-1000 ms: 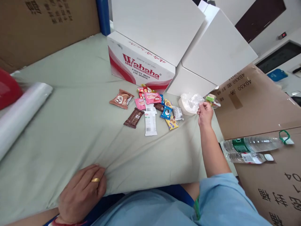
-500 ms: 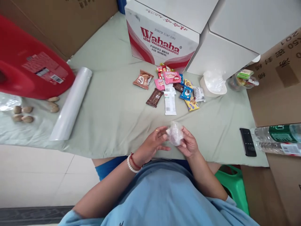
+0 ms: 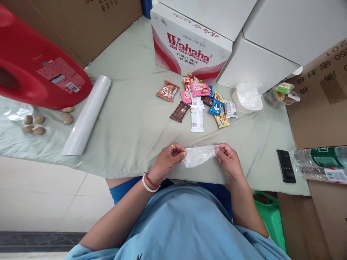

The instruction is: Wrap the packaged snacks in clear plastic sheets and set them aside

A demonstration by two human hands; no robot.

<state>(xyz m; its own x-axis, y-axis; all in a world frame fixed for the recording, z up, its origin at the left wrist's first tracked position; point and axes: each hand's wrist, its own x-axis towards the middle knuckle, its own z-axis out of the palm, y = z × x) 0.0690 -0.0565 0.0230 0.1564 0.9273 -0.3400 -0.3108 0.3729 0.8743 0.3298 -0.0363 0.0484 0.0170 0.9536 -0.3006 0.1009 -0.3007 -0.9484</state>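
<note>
A crumpled clear plastic bag [image 3: 200, 156] is stretched between my two hands, just above the near part of the table. My left hand [image 3: 170, 159] pinches its left end between thumb and fingers. Its right end is pinched by my right hand [image 3: 228, 159]. Beyond the bag lies a loose pile of wrapped snacks: a white packet [image 3: 197, 119], a dark brown bar [image 3: 180, 111], a round brown packet [image 3: 167, 91], a pink packet [image 3: 200, 89], a blue packet [image 3: 216, 107] and a yellow packet [image 3: 222, 120].
A roll of clear plastic bags [image 3: 88, 117], several brown nuts [image 3: 39, 120] and a big red jug [image 3: 40, 65] are on the left. Behind the snacks stands a Wahaha carton [image 3: 187, 50]. To the right are a white tub [image 3: 247, 99], a black phone [image 3: 286, 166] and plastic bottles [image 3: 320, 157].
The plastic was a bunched lump held mainly in my right hand, with my left fingers spread beside it. Now it is drawn out sideways, and both hands grip it farther apart.
</note>
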